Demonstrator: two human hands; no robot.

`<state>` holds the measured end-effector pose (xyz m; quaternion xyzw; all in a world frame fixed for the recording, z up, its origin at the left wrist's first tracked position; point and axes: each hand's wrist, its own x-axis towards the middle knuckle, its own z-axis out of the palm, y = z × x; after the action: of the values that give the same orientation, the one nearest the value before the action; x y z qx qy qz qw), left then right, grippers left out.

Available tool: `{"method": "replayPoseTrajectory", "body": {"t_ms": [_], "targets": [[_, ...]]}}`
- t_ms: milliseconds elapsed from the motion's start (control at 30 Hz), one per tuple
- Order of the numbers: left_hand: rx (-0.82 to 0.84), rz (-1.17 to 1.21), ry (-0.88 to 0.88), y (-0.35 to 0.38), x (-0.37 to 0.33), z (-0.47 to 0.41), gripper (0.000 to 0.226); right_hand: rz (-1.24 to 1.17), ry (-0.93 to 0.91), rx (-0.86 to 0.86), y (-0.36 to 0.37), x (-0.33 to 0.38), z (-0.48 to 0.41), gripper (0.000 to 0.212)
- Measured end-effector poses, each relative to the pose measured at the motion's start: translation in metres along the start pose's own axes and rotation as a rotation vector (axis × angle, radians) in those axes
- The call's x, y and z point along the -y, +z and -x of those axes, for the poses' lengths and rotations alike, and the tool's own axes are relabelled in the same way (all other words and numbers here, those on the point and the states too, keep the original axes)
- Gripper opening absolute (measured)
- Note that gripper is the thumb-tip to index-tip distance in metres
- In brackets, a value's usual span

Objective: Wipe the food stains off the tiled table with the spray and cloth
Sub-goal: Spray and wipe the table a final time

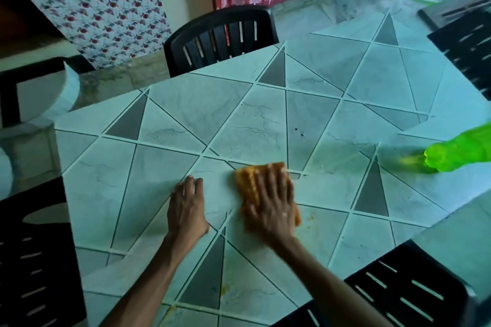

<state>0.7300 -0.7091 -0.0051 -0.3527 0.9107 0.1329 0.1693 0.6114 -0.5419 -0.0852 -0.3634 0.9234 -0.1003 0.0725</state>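
Observation:
My right hand [273, 204] lies flat, fingers spread, pressing an orange cloth [248, 180] onto the tiled table [202, 111] near its middle front. My left hand [187, 207] rests palm down on the tiles just left of the cloth, holding nothing. A bright green spray bottle [459, 152] lies on its side at the table's right edge, blurred. Faint orange-yellow stains show right of the cloth [310, 218] and near the front edge [225, 288].
Black plastic chairs stand around the table: one at the far side [220, 37], one at the left [34, 255], one at the front right [409, 289], one at the far right [467, 53]. Patterned curtains hang behind.

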Motion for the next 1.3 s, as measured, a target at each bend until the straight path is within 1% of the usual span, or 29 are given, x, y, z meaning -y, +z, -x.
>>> {"method": "replayPoseTrajectory", "body": {"t_ms": [33,100,167,200,267,333,433,500,533,600,700,767,800,833,867,967,1033,1067,1100,1167,1233,1300], "targets": [[-0.005,0.004,0.007,-0.001,0.000,0.000,0.117,-0.006,-0.084,0.027,0.005,0.018,0.004,0.074],[-0.004,-0.005,0.015,-0.001,0.001,0.001,0.119,-0.014,-0.231,0.064,0.007,0.040,-0.021,0.072],[-0.003,-0.018,0.024,-0.001,0.004,0.000,0.120,0.008,-0.268,0.083,0.001,0.037,-0.065,0.070],[-0.001,-0.016,0.025,0.000,0.003,0.000,0.121,0.020,-0.234,0.080,-0.003,0.027,-0.086,0.070],[0.022,-0.010,0.024,0.002,0.003,0.001,0.123,0.026,-0.077,0.077,-0.014,-0.007,-0.113,0.073],[0.035,0.003,0.016,0.002,0.004,0.000,0.123,0.040,0.075,0.033,-0.022,-0.046,-0.117,0.075],[0.039,0.037,0.008,0.002,0.007,0.001,0.123,0.053,0.196,-0.013,-0.026,-0.088,-0.076,0.074],[0.030,0.074,0.008,0.003,0.009,0.002,0.123,0.056,0.240,-0.025,-0.021,-0.086,-0.030,0.074],[0.025,0.095,0.009,0.004,0.011,0.004,0.123,0.051,0.235,-0.023,-0.015,-0.075,-0.005,0.074],[0.015,0.110,0.016,0.006,0.012,0.004,0.122,0.024,0.142,-0.024,-0.006,-0.044,0.039,0.074],[-0.006,0.103,0.032,0.011,0.014,0.006,0.118,0.010,-0.110,0.045,0.002,0.001,0.092,0.073],[-0.038,0.107,0.065,0.016,0.012,0.010,0.107,0.020,-0.231,0.080,-0.002,0.001,0.113,0.071],[-0.057,0.105,0.092,0.018,0.011,0.012,0.100,0.033,-0.251,0.089,-0.006,-0.009,0.116,0.070],[-0.070,0.099,0.119,0.022,0.010,0.016,0.093,0.054,-0.231,0.100,-0.010,-0.025,0.115,0.069],[-0.066,0.095,0.141,0.026,0.010,0.021,0.088,0.078,-0.167,0.107,-0.015,-0.044,0.111,0.068],[-0.063,0.100,0.168,0.041,0.013,0.036,0.085,0.096,0.185,0.098,-0.029,-0.099,0.067,0.072],[-0.077,0.102,0.164,0.050,0.016,0.045,0.086,0.046,0.359,0.078,-0.036,-0.104,0.026,0.075],[-0.083,0.100,0.159,0.054,0.017,0.047,0.086,0.018,0.395,0.076,-0.036,-0.095,0.009,0.076],[-0.087,0.097,0.158,0.057,0.018,0.051,0.086,0.003,0.394,0.065,-0.032,-0.079,0.001,0.076],[-0.082,0.089,0.151,0.059,0.017,0.053,0.084,0.001,0.271,0.067,-0.021,-0.047,0.001,0.074],[-0.074,0.093,0.136,0.058,0.014,0.055,0.082,0.021,0.082,0.071,-0.011,-0.023,0.033,0.072],[-0.094,0.105,0.128,0.056,0.008,0.055,0.080,0.043,-0.075,0.090,-0.008,-0.020,0.079,0.070]]}}
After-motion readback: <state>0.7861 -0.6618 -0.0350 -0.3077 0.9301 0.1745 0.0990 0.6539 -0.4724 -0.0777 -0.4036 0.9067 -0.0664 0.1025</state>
